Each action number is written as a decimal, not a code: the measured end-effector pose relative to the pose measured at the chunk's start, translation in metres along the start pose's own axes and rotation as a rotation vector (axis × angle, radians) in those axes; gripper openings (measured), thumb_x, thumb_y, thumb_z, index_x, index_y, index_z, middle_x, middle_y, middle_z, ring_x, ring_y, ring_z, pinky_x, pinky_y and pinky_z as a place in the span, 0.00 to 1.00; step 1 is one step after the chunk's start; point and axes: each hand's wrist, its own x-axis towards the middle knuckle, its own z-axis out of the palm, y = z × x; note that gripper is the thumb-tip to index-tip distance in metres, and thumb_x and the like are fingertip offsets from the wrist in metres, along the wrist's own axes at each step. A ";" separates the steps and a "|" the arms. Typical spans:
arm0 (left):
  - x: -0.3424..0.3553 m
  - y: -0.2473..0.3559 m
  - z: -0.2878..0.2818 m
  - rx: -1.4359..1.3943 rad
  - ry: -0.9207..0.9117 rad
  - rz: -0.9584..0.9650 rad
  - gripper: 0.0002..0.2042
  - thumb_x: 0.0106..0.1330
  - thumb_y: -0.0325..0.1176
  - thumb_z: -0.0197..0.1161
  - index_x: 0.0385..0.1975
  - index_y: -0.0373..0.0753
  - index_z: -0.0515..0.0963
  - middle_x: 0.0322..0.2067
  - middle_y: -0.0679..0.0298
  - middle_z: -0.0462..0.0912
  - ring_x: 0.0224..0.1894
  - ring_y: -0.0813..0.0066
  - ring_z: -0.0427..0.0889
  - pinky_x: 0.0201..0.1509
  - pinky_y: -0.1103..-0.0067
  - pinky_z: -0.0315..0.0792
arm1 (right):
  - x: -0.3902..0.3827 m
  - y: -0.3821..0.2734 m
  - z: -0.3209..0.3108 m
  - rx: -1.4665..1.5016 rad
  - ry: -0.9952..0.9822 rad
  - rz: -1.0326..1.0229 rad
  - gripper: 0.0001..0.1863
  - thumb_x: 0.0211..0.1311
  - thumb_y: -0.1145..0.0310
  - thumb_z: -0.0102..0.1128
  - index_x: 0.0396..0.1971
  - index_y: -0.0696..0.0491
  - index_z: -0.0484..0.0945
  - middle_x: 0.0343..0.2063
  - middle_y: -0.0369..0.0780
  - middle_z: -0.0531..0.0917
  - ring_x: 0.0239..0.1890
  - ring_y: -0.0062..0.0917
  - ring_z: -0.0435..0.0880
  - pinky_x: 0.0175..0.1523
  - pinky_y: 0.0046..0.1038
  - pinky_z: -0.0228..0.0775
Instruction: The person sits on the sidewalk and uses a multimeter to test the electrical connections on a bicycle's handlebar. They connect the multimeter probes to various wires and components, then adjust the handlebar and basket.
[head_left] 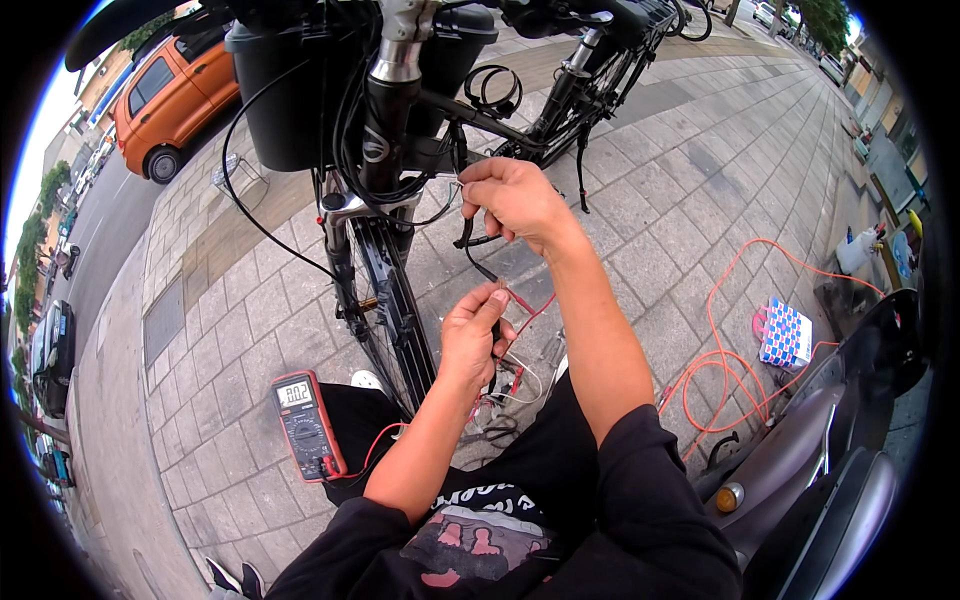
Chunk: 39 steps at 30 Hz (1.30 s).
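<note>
My left hand (472, 335) is closed, its thumb and fingers pinching the end of a black cable (481, 267). A red test probe (520, 301) touches or lies right beside those fingertips. Higher up, my right hand (515, 200) pinches thin wires next to the bicycle frame; its fingertips partly hide them. Between the two hands the black cable hangs in a curve. A red and grey multimeter (308, 428) with a lit display leans at my left leg, and a red lead (383, 440) runs from it toward the hands.
The bicycle's front wheel (385, 300) and fork stand before me, with a black box (275, 110) above. Loose wires (500, 425) lie between my legs. To the right are an orange cable (712, 365), a checkered box (786, 332) and a parked scooter (800, 470).
</note>
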 end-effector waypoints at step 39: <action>0.000 0.002 -0.006 -0.126 0.024 0.024 0.19 0.73 0.34 0.66 0.58 0.30 0.77 0.41 0.61 0.84 0.19 0.80 0.79 0.15 0.85 0.63 | 0.008 0.014 -0.004 0.193 -0.012 -0.066 0.12 0.73 0.71 0.59 0.52 0.57 0.79 0.28 0.33 0.80 0.17 0.09 0.67 0.17 0.14 0.54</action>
